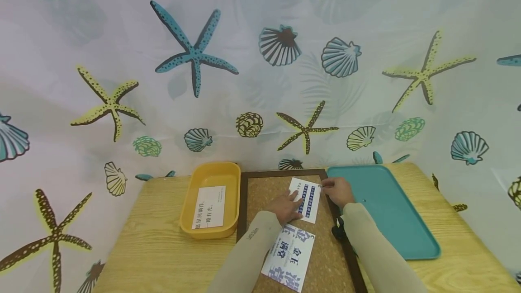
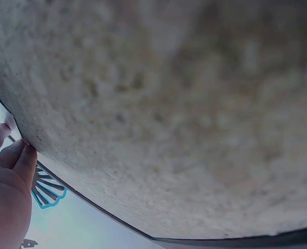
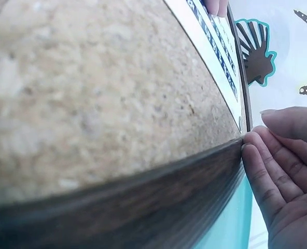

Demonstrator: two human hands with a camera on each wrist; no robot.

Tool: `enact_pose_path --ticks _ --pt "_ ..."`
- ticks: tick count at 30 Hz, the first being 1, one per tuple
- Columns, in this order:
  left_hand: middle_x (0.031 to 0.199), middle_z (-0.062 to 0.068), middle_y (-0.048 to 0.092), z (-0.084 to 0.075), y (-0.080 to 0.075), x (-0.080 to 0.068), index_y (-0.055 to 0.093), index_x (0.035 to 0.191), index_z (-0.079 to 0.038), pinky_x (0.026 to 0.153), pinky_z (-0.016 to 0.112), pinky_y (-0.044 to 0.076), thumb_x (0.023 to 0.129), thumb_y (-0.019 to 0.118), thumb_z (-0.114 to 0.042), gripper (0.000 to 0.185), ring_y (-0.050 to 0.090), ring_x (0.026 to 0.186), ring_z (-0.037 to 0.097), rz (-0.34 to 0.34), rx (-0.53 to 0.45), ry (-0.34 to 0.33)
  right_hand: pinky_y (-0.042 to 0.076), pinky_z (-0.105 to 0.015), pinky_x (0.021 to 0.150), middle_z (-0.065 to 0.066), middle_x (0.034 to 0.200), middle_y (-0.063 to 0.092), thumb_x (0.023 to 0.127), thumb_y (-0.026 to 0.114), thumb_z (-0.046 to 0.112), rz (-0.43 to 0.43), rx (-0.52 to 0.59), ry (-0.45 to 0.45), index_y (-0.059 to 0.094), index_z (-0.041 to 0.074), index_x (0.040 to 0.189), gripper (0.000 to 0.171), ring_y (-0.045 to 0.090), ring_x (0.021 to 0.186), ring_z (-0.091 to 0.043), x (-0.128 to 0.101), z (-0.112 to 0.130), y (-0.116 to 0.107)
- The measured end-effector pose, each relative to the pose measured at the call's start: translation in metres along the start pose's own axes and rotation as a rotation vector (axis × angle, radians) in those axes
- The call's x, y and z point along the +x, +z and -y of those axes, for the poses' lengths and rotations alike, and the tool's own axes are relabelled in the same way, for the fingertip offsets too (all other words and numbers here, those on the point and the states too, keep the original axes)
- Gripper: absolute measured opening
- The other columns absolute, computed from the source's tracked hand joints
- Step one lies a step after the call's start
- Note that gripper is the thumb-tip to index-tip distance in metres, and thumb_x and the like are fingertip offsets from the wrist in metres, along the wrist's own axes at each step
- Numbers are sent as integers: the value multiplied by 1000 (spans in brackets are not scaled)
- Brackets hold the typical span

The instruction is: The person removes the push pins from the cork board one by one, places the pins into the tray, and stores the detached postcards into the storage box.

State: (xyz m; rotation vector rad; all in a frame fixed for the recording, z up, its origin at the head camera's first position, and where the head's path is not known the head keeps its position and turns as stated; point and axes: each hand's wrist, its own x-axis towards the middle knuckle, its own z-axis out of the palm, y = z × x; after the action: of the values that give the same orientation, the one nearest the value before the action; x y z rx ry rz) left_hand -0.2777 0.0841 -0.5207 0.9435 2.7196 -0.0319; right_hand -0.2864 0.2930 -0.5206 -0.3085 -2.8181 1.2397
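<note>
A white card with blue printed strips (image 1: 312, 196) lies on a brown-framed cork board (image 1: 331, 248). My left hand (image 1: 283, 207) rests on it with fingers spread, covering its left part. At the card's upper right corner is a small round silvery tack (image 1: 319, 186). Beside that corner is my right hand (image 1: 338, 191); in the right wrist view its fingertips (image 3: 253, 148) touch the dark frame (image 3: 215, 166), with the thumb apart from them and nothing between. Lower on the board, a second card with purple lettering (image 1: 291, 257) has a tack at its upper right corner.
Left of the board stands a yellow tray (image 1: 234, 211) with a white lettered card (image 1: 209, 207) in it. A teal tray (image 1: 400, 211) lies at the right, holding a tiny shiny piece. A shell-and-starfish curtain (image 1: 244, 80) hangs behind the wooden table (image 1: 154, 225).
</note>
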Motion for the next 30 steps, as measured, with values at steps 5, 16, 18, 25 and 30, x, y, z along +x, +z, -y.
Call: enact_pose_path --ticks 5,16,18,25,30 --pt "159 -6 23 1 -2 0 33 150 -32 115 35 24 95 46 -50 60 20 145 18 5 -15 -2 52 -44 80 -22 108 67 88 64 2 4 -6 -9 67 -7 110 24 63 94 -30 2 0 0" --pt "158 -6 22 1 -5 0 32 150 -33 115 35 24 95 48 -50 60 20 145 17 12 -24 -13 51 -45 82 -22 104 68 85 64 0 15 -77 -41 67 -8 109 25 64 92 -31 7 6 -2" --pt "159 -7 22 2 -4 1 32 150 -34 115 35 24 94 48 -51 60 20 145 17 16 -30 -16 52 -45 82 -21 103 68 84 65 0 14 -108 -52 67 -8 108 25 64 91 -31 8 8 -1" --pt "158 -7 23 2 -2 3 33 149 -34 114 35 25 94 49 -50 60 22 145 17 27 -38 -13 52 -44 82 -19 101 68 86 64 1 23 -200 -67 67 -7 108 24 63 91 -29 11 14 3" --pt "158 -5 23 3 -2 6 33 150 -33 115 34 24 95 47 -51 60 22 145 19 42 -24 0 52 -44 81 -19 100 68 85 64 0 37 -290 -115 68 -7 106 22 63 91 -30 15 16 5"
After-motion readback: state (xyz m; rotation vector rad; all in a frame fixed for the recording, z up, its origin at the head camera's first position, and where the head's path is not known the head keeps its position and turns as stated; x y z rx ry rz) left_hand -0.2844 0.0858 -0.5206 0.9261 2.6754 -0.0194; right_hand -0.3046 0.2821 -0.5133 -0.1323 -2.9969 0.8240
